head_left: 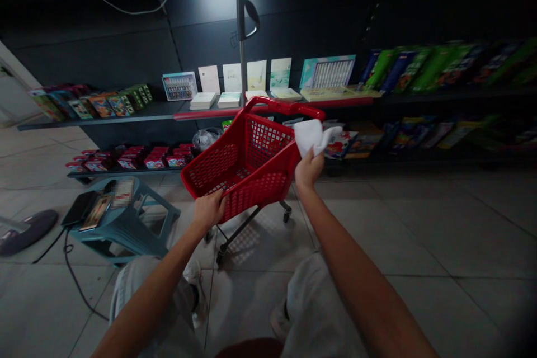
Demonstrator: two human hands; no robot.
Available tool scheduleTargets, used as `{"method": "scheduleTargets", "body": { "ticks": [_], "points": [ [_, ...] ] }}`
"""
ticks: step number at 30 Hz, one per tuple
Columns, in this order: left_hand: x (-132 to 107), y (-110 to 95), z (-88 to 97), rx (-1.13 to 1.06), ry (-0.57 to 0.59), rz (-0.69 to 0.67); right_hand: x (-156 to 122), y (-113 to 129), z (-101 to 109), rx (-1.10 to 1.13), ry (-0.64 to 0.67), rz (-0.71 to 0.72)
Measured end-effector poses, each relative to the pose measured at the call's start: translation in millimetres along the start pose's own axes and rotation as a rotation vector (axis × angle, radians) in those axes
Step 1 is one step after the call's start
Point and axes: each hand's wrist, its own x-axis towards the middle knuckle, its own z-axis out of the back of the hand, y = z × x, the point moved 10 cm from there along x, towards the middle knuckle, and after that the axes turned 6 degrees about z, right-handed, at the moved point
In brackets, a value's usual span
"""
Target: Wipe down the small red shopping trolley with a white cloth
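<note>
A small red shopping cart with a perforated plastic basket stands side-on before me on dark wheels. My left hand grips the top rim of its basket at the near left, the thumb over the edge. My right hand is closed on a white cloth beside the right end of the cart, just below the red handle. Part of the cloth hangs over the cart's corner, and a loose end sticks out to the right. The basket's visible inside holds nothing I can make out.
A teal plastic stool at left bears a dark device and a phone-like screen; a cable trails to the floor. Behind the cart run shelves of books and packages. A metal pole rises behind the basket.
</note>
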Motion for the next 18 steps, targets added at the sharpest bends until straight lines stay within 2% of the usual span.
{"method": "scheduleTargets", "body": {
  "ticks": [4, 7, 14, 17, 18],
  "points": [
    [3.3, -2.1, -1.3, -0.010, -0.001, 0.031, -36.1, 15.7, -49.5, -0.133, 0.346, 0.011],
    [6.7, -3.9, -2.1, -0.015, 0.001, 0.059, -62.0, 26.7, -74.7, -0.218, 0.547, 0.079],
    [19.5, -13.9, 3.7, -0.032, -0.023, 0.071, -111.7, 43.8, -98.6, -0.197, 0.688, 0.117],
    [24.7, -15.4, 3.0, -0.051, -0.023, 0.085, -134.5, 55.6, -107.4, -0.272, 0.752, 0.209],
    [26.0, -15.3, 2.1, -0.056, -0.021, 0.090, -146.1, 62.0, -113.3, -0.322, 0.822, 0.288]
  ]
}}
